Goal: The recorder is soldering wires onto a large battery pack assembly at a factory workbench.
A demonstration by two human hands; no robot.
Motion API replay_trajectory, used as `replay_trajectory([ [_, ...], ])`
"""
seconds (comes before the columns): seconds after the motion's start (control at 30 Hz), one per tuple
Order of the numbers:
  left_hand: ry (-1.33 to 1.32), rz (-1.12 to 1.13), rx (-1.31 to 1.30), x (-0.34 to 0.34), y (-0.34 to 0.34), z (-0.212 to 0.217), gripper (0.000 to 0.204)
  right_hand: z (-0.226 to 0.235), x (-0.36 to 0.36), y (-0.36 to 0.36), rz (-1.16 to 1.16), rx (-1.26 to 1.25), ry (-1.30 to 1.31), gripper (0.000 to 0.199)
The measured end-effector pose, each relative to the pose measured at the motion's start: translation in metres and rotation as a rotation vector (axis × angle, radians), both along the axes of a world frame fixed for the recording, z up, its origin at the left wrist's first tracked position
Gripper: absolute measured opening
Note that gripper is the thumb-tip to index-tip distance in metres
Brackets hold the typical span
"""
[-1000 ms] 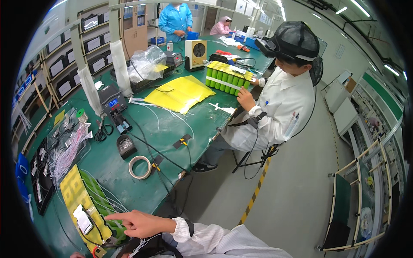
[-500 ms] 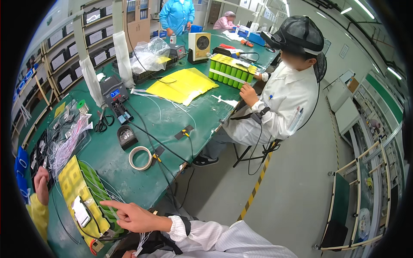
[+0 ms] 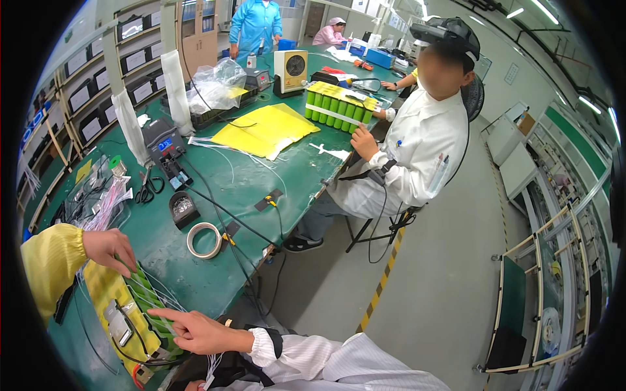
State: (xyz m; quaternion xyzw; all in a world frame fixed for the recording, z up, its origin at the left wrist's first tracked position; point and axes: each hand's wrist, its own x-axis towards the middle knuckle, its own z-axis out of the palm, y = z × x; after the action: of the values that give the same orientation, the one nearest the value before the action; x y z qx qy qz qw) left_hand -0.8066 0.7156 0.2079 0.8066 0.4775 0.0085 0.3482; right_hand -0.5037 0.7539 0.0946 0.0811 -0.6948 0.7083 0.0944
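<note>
My right hand point(image 3: 203, 331) reaches in from the lower right in a white sleeve. Its index finger is stretched out over the green cells point(image 3: 145, 296) of a battery pack with yellow sheet point(image 3: 103, 287) on it; the other fingers are bent and seem to hold nothing. Whether the fingertip touches the cells I cannot tell. A sliver of what seems to be my left hand point(image 3: 194, 386) shows at the lower edge beside white wires point(image 3: 212, 373); its fingers are hidden. A co-worker's hand point(image 3: 112, 249) in a yellow sleeve rests at the pack's far end, near thin white leads.
On the green table point(image 3: 257, 218) are a tape roll point(image 3: 204, 240), a black bin of small parts point(image 3: 184, 210), scissors point(image 3: 150, 188), a soldering station point(image 3: 166, 146) and yellow sheets point(image 3: 267, 130). Across it, a seated person in white handles another green battery pack point(image 3: 336, 111).
The co-worker's yellow-sleeved hand has come in from the left onto the pack. My right hand keeps its pointing pose. The view has shifted slightly.
</note>
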Motion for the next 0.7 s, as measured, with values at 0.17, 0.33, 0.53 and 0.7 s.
replay_trajectory([
  [0.17,0.092,-0.041,-0.209,-0.003,0.013,-0.012,0.024,-0.004,0.001,0.001,-0.016,-0.013,0.042,0.076],
  [0.33,-0.062,-0.055,-0.314,0.001,0.017,-0.011,0.019,-0.007,0.005,0.003,-0.020,-0.035,0.012,0.073],
  [0.53,-0.190,0.116,0.277,0.039,-0.036,-0.009,0.015,-0.003,0.023,0.041,-0.152,-0.156,0.004,0.068],
  [0.7,-0.144,1.091,0.545,0.256,-0.173,-0.097,0.016,0.011,0.059,0.141,-0.823,-0.168,0.103,0.069],
])
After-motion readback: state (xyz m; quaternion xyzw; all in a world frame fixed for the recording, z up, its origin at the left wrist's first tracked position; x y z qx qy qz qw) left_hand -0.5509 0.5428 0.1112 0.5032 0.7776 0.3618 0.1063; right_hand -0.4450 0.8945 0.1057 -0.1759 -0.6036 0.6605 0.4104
